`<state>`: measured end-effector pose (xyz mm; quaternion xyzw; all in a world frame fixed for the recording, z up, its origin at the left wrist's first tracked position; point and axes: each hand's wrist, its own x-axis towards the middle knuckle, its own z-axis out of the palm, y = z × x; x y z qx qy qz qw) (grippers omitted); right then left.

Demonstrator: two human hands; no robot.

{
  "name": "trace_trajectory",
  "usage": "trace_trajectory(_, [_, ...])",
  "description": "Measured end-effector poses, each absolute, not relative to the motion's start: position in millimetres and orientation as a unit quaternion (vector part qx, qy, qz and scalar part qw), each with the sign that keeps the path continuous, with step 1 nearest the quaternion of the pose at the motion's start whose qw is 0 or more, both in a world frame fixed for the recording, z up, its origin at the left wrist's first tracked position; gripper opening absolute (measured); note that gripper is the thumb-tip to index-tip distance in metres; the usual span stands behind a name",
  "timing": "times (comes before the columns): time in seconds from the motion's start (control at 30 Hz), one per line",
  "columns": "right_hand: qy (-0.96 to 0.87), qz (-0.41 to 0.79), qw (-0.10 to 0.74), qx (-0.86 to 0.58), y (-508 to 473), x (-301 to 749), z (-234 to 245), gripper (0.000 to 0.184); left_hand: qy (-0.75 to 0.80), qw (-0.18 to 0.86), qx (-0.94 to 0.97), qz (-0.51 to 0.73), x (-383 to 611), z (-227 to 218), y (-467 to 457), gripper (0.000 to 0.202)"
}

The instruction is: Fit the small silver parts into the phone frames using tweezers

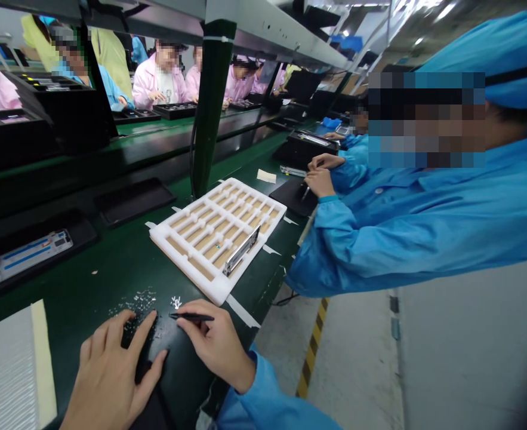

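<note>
My right hand (221,343) is closed round a pair of thin black tweezers (196,317), their tip pointing left. Just above that tip, a small clump of white bits (176,302) lies on the green bench top. Spread fingers of my left hand (115,364) rest on the bench, with nothing held. Around its fingertips are many tiny pale pieces (143,298), scattered loosely. Beyond both hands sits a white foam tray (185,263) with rows of slots. One slim metal phone frame (242,251) stands on edge in its near right side.
At left, a phone frame with blue strips (28,257) lies on a black mat (86,227). A ribbed white sheet with a yellowish edge (12,370) is at lower left. A green post (213,107) rises behind the tray. A co-worker's blue sleeve (357,233) borders the right.
</note>
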<state>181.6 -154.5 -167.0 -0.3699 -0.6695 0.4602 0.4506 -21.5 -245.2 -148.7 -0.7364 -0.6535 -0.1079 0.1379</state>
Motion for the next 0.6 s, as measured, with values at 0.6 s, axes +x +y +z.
trace_trajectory(0.6, [-0.665, 0.465, 0.450, -0.373, -154.2, 180.1, -165.9, 0.012, -0.651, 0.134, -0.740, -0.107, -19.4, -145.1, -244.2, 0.046])
